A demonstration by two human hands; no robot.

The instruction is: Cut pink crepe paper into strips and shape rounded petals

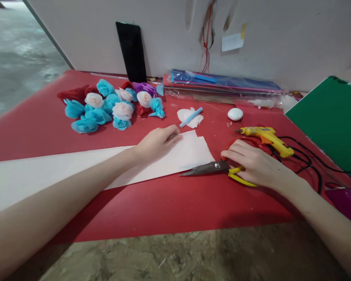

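Observation:
My left hand (156,143) lies on a long strip of white paper (76,171) spread across the red table cover (163,203), its fingers curled at the strip's far edge near its right end. My right hand (254,162) rests on a pair of scissors (213,168) with yellow handles, fingers wrapped over the handles. The closed blades point left, touching the paper's right end.
A yellow glue gun (266,138) with black cord lies behind my right hand. Several blue, white and red paper roses (111,105) sit at the back left. Also here: a white oval object (235,114), a blue stick on paper scraps (190,117), packed coloured sheets (222,84), a green board (330,117).

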